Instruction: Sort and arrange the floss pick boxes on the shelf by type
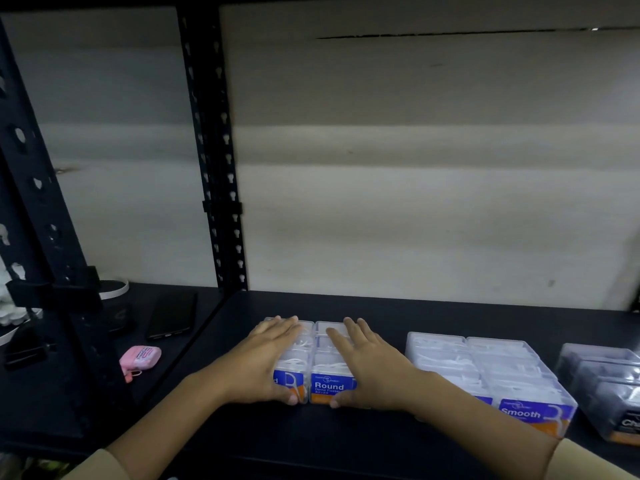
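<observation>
Round boxes [330, 384] under left hand [266, 358], right hand [367, 365] (flat).

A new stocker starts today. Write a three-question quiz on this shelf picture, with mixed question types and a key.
1. True or false: the left hand and right hand lie on top of the two Round boxes.
2. Where are the Smooth boxes? A) right of the Round boxes B) left of them C) stacked on them
3. Fill in: the dark boxes stand at the far ____ of the shelf.
Key: 1 true; 2 A; 3 right.
</observation>
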`<state>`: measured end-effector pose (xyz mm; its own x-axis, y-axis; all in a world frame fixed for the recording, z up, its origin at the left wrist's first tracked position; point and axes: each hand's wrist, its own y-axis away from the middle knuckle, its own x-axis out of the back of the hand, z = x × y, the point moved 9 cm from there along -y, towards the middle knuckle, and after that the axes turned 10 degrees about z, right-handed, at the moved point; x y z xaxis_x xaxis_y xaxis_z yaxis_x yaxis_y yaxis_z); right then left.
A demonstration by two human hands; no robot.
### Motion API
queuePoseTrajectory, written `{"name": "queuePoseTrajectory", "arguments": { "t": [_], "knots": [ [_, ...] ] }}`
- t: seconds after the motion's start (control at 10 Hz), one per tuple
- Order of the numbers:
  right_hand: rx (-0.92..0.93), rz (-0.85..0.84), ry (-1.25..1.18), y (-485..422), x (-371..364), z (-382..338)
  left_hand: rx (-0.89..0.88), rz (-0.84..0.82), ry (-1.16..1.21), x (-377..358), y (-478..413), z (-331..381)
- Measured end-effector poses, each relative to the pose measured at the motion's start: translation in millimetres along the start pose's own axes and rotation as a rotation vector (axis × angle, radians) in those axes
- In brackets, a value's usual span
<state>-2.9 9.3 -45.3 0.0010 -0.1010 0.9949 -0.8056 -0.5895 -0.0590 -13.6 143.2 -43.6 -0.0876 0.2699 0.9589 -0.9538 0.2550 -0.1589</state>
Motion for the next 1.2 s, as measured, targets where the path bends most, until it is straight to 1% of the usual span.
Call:
{"name": "queuePoseTrajectory", "arguments": {
  "t": [0.2, 0.4, 0.7, 1.0, 1.1, 1.2],
  "knots": [
    [0.007, 0.010, -0.010, 1, 0, -3, 0.005, 0.010, -0.010, -1, 0, 0],
    [0.060, 0.051, 0.078, -3, 1, -10, -0.001, 0.011, -0.044, -2, 0, -1],
    [0.067, 0.060, 0.095, -3, 2, -13, -0.001, 0.007, -0.079, -3, 2, 0],
    [0.054, 0.062, 0.079, 0, 4, -10, 0.018, -0.049, -0.233, 1, 5, 3],
    [0.045, 0.095, 0.003, 10, 16, -10, 0.048, -0.022, -0.200, 10, 8, 9],
    [0.058, 0.212, -0.054, 25, 36, -6, 0.034, 0.040, -0.152, 21, 11, 26]
  ]
}}
